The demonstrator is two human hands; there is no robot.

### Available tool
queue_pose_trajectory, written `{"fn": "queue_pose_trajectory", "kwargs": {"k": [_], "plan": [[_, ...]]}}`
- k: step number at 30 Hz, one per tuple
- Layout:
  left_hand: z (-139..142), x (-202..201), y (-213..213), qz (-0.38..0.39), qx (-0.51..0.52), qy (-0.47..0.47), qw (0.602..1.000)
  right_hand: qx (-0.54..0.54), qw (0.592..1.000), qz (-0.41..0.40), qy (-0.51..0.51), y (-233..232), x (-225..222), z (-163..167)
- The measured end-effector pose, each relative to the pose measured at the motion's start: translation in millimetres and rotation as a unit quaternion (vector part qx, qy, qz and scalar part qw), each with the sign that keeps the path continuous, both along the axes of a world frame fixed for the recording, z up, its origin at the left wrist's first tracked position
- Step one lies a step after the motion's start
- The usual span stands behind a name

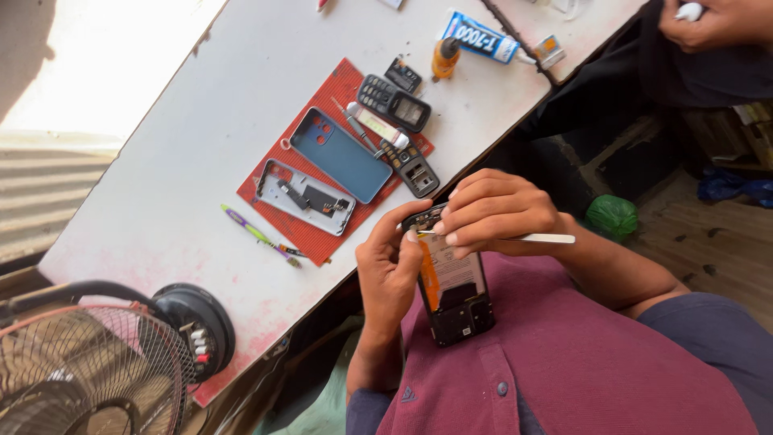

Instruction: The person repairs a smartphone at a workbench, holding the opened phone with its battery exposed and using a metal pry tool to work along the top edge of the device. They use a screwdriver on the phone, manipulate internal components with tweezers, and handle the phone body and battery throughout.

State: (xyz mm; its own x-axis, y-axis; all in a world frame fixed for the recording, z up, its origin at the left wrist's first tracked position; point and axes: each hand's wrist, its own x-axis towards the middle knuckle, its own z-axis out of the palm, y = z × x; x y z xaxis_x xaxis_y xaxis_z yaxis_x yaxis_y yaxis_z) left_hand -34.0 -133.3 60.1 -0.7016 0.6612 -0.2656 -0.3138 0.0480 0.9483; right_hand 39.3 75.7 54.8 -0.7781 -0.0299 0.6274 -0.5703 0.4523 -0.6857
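Back cover (pixel 342 155) and frame (pixel 306 196) lie on the mat (pixel 322 234); fan (pixel 97 362) apparently at the table's (pixel 161 121) corner.

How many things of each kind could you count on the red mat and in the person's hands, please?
Opened smartphone body, in the left hand: 1
Tweezers, in the right hand: 1
Blue back cover: 1
Grey inner frame: 1
Keypad phones: 2
Total: 6

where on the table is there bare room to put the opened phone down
Bare white table left of the red mat, and between the purple pen and fan. Crowded on the mat: blue back cover, keypad phones.
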Motion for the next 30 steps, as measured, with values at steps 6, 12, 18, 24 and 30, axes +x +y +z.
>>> {"fn": "queue_pose_trajectory", "kwargs": {"k": [6, 12, 18, 24, 30], "plan": [[0.5, -2.3, -0.9, 0.021, -0.030, 0.014, 0.999, -0.044, 0.999, -0.003, -0.030, -3.6, 2.2, 0.3], [-0.6, -3.0, 2.7, 0.041, -0.031, 0.003, 0.999, -0.064, 0.998, 0.007, -0.024, -2.9, -1.6, -3.3], [0.2, -1.1, 2.8, 0.049, -0.046, 0.006, 0.998, -0.074, 0.997, 0.004, -0.034, -3.8, 1.5, -2.8], [-1.0, -2.1, 0.2, 0.043, -0.039, 0.014, 0.998, -0.078, 0.997, -0.001, -0.027, -7.0, 1.4, -5.4], [0.1, -0.3, 2.0, 0.048, -0.034, 0.017, 0.998, -0.075, 0.997, -0.008, -0.033, -8.8, 3.0, -7.3]]}}
